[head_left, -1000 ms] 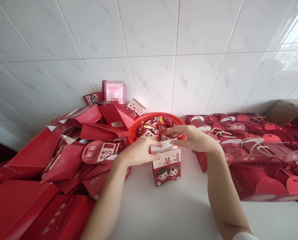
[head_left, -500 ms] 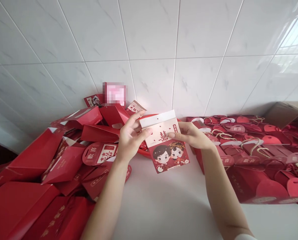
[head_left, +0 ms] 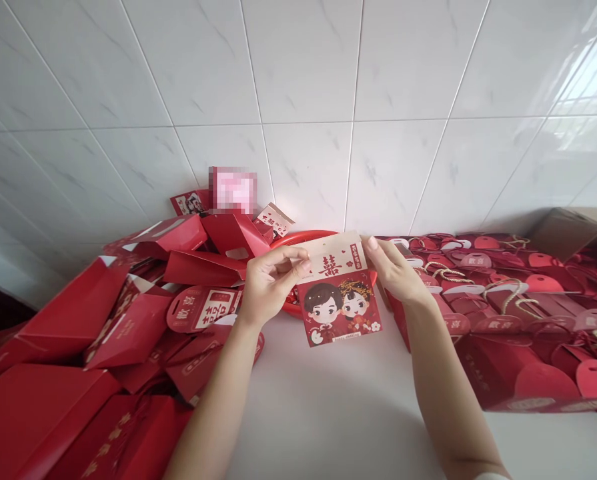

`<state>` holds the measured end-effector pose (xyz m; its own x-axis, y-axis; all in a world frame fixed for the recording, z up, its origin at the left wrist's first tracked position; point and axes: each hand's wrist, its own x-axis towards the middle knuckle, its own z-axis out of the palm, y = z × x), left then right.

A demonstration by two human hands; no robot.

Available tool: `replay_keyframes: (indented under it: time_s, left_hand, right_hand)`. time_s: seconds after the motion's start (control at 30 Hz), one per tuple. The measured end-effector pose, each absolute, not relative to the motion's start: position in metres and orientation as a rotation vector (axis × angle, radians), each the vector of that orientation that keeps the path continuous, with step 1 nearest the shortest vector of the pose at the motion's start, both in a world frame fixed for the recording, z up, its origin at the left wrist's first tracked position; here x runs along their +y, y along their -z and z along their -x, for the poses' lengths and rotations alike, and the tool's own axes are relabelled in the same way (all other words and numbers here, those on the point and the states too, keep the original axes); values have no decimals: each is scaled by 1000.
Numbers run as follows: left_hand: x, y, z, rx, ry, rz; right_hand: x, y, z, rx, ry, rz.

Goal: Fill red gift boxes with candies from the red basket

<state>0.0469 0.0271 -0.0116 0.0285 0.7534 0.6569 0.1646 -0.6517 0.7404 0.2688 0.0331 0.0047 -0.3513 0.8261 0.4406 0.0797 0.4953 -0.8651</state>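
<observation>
Between my hands hangs a flat paper packet (head_left: pixel 342 313), red below and cream at the top. It bears two cartoon figures in wedding dress and a red double-happiness sign. My left hand (head_left: pixel 277 277) pinches its upper left edge between thumb and fingers. At the upper right corner, my right hand (head_left: pixel 393 270) grips the edge, thumb on top; its other fingers are partly hidden behind. Directly behind the packet sits a round red basin (head_left: pixel 298 237) with small red items inside, mostly covered by my hands and the packet.
Folded red gift boxes (head_left: pixel 63 307) lie heaped on the left. Rows of red boxes with rope handles (head_left: pixel 498 300) stand on the right, a brown cardboard box (head_left: pixel 568 230) behind them. A white tiled wall (head_left: pixel 308 67) rises behind the pale tabletop (head_left: pixel 328 413).
The whitish strip at the packet's top has been folded out of sight. My right hand has shifted up to the top right corner, and my left fingers have closed in on the edge.
</observation>
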Motion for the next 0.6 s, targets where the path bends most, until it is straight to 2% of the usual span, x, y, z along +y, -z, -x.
replay_keyframes:
  time_s: [0.1, 0.33, 0.5, 0.6]
  left_hand:
    - [25, 10, -48, 933, -1628, -1851]
    - [23, 14, -58, 875, -1666, -1839]
    - [24, 20, -72, 914, -1820, -1589]
    - [24, 24, -78, 929, -1790, -1544]
  right_hand:
    - [29, -8, -266, -1720, -968, 858]
    - [30, -6, -262, -1653, -1042, 761]
    - [32, -3, -259, -1571, -1077, 704]
    - [34, -2, -259, -1543, -1123, 704]
